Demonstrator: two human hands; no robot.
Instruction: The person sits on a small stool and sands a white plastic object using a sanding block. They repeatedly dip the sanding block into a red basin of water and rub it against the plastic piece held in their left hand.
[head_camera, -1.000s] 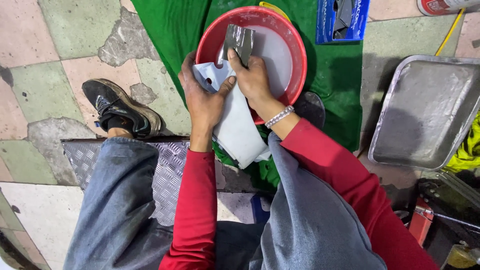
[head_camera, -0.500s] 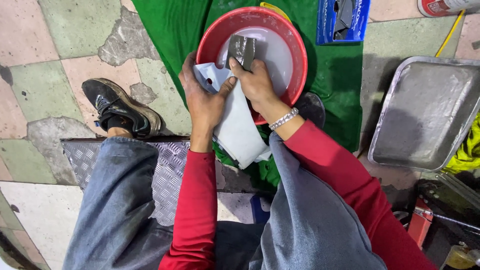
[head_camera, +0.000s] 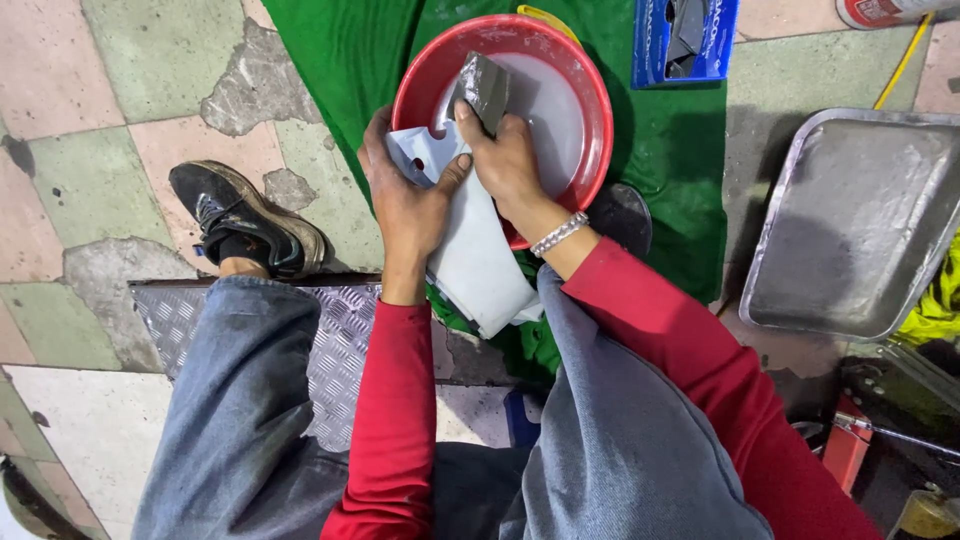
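fingers (head_camera: 470, 120) of the right hand (head_camera: 505, 165) pinch a gritty grey sheet (head_camera: 482, 88); left hand (head_camera: 405, 195) grips a smooth white panel (head_camera: 480, 250).

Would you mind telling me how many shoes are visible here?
1. A black shoe sits on the tiled floor, left of the left hand and above the left knee. The other foot is probably hidden by the legs.

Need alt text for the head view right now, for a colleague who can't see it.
Seen from above, a seated person's left hand holds a white panel over a red basin while the right hand presses a grey abrasive sheet onto it. Green cloth lies underneath, a metal tray alongside.
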